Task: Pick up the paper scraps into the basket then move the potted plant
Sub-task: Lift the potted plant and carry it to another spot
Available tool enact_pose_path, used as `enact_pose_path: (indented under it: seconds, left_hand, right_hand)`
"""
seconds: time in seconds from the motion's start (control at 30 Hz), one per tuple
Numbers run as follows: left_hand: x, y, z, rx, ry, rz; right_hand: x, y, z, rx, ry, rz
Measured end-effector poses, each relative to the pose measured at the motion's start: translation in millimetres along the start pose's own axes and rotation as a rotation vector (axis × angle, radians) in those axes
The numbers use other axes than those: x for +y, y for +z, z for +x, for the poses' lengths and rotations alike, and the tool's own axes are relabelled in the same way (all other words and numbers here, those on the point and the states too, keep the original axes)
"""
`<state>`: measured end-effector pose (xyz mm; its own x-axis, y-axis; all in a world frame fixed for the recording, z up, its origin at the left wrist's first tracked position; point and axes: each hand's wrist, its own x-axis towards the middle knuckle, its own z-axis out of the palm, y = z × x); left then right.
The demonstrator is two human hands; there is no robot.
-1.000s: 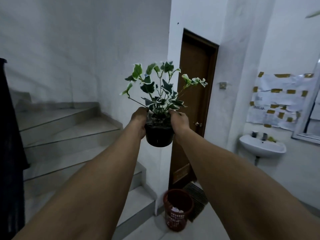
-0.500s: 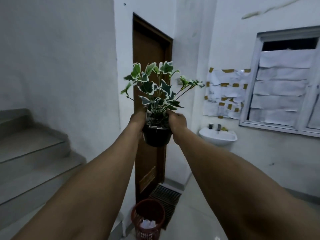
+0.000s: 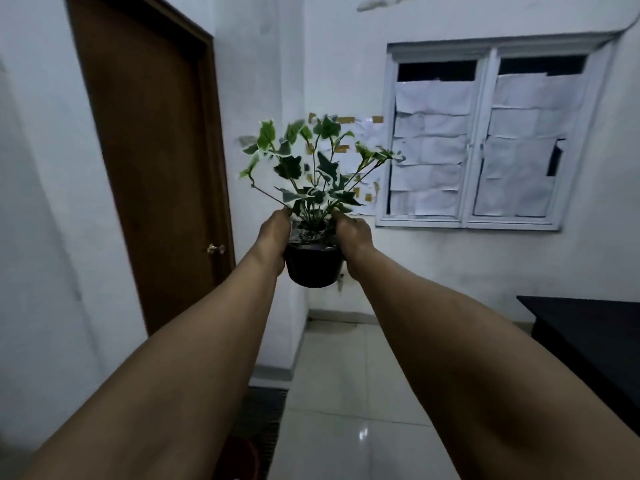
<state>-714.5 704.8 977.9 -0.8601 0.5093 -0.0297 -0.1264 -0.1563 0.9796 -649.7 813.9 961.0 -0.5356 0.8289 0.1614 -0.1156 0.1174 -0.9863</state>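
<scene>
I had both arms outstretched, left hand (image 3: 273, 233) and right hand (image 3: 353, 233) gripping the potted plant (image 3: 313, 268) upright, midair.

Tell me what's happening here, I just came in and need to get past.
A person is carrying a potted plant at arm's length in front of them, with the left hand and right hand gripping the dark pot from either side. It is held up in the air, not set down anywhere. They face a corner with a brown door on the left and a papered-over window on the right. A dark table stands at the right edge.
</scene>
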Motion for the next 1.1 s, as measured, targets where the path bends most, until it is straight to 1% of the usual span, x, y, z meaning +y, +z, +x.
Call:
enact_pose_path:
  seconds: [0.03, 0.1, 0.23, 0.37, 0.57, 0.7, 0.8, 0.87, 0.97, 1.1]
  left_hand:
    - [-3.1, 20.0, 13.9, -0.029, -0.013, -0.003]
    - [-6.6, 37.8, 29.3, -0.048, -0.016, 0.004]
    - [-6.9, 101.3, 83.5, -0.087, -0.002, -0.02]
    - [-4.0, 153.5, 142.3, -0.12, 0.025, -0.05]
    - [-11.8, 220.7, 230.4, -0.188, -0.001, -0.056]
    - [-26.5, 252.9, 291.8, -0.217, -0.034, -0.083]
    - [-39.0, 281.0, 354.5, -0.273, -0.04, -0.054]
    - [-41.6, 293.1, 381.2, -0.292, -0.036, -0.037]
    - [-43.5, 319.1, 436.8, -0.351, -0.08, -0.041]
    - [-45.7, 355.9, 497.9, -0.381, -0.041, 0.006]
  right_hand:
    - [0.5, -12.5, 18.9, 0.015, -0.011, -0.013]
    - [2.8, -24.1, 41.8, 0.023, 0.006, -0.036]
    - [2.0, -53.7, 125.3, 0.071, 0.037, -0.063]
    - [0.2, -75.5, 195.7, 0.084, -0.027, -0.084]
    - [14.3, -102.7, 293.2, 0.137, 0.006, -0.1]
    - [30.1, -109.0, 352.6, 0.193, 0.043, -0.114]
    - [47.4, -106.4, 415.3, 0.25, 0.069, -0.086]
    - [53.7, -107.3, 436.1, 0.262, 0.093, -0.075]
    - [63.1, -104.8, 489.1, 0.327, 0.123, -0.06]
    - [70.2, -113.8, 544.2, 0.393, 0.149, -0.06]
